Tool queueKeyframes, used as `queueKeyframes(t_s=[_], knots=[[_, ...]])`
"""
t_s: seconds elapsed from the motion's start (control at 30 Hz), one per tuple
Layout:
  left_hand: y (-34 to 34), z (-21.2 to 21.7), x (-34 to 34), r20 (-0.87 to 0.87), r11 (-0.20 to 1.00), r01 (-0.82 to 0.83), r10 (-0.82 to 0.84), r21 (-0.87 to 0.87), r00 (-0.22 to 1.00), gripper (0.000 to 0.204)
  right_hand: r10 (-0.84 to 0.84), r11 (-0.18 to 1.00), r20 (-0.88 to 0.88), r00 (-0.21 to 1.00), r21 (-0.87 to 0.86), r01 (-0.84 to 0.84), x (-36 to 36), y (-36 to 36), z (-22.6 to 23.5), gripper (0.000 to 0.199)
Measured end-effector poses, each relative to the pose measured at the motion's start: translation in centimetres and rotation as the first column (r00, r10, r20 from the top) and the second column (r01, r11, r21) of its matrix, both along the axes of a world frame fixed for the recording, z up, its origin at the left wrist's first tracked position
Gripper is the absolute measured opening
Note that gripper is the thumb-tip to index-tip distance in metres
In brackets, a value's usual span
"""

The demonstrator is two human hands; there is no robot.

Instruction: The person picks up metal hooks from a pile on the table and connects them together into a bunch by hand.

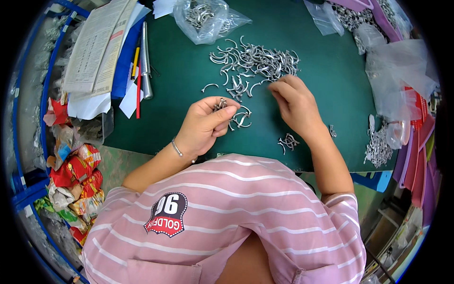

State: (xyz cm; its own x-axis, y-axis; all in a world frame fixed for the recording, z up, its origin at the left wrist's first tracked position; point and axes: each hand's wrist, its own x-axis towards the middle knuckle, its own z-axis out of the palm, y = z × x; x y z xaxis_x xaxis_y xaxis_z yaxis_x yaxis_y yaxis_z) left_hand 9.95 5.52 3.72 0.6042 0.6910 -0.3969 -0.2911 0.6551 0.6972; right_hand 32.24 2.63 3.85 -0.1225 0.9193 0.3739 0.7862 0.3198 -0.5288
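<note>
My left hand (210, 118) is closed around several small curved metal pieces (221, 105), its thumb pressed over them. A few more curved pieces (242, 118) lie on the green table right beside its fingers. My right hand (295, 102) is at the near right edge of a large heap of silver curved metal pieces (265, 60). Its fingers are bent and pressed together at the tips; whatever they may pinch is hidden. Below that hand sits a small cluster of the same pieces (288, 141), and another little group (332, 131) lies just right of my right wrist.
A clear plastic bag (203, 21) of metal parts stands at the back. Papers (97, 52), pens (138, 90) and a metal rod (146, 71) lie at left. Flat silver parts (377, 146), plastic bags (397, 66) and a purple bin (385, 21) line the right side.
</note>
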Motion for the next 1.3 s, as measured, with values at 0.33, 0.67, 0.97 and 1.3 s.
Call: queueKeyframes(t_s=[0.33, 0.67, 0.97, 1.3], knots=[[-0.3, -0.1, -0.4, -0.038, 0.998, 0.005, -0.007, -0.06, 0.999, 0.011, -0.009, 0.991, -0.125, 0.992, 0.134, 0.025, -2.1, 1.0, -1.3, 0.007], [-0.3, -0.3, 0.8, 0.001, 0.996, -0.007, 0.007, -0.093, 1.0, 0.011, 0.348, 0.915, -0.219, 0.912, 0.292, -0.279, -4.5, -1.6, 0.3, 0.02], [-0.6, -0.3, 0.2, -0.164, 0.944, -0.092, 0.149, 0.317, 0.975, 0.007, 0.26, 0.965, -0.008, 0.966, 0.014, -0.26, -4.4, 2.3, -1.3, 0.014], [0.4, -1.2, -0.7, 0.247, 0.987, -0.047, 0.084, -0.15, 0.965, 0.008, -0.116, 0.949, -0.347, 0.931, -0.315, 0.001, -0.3, -0.3, -0.9, 0.006]])
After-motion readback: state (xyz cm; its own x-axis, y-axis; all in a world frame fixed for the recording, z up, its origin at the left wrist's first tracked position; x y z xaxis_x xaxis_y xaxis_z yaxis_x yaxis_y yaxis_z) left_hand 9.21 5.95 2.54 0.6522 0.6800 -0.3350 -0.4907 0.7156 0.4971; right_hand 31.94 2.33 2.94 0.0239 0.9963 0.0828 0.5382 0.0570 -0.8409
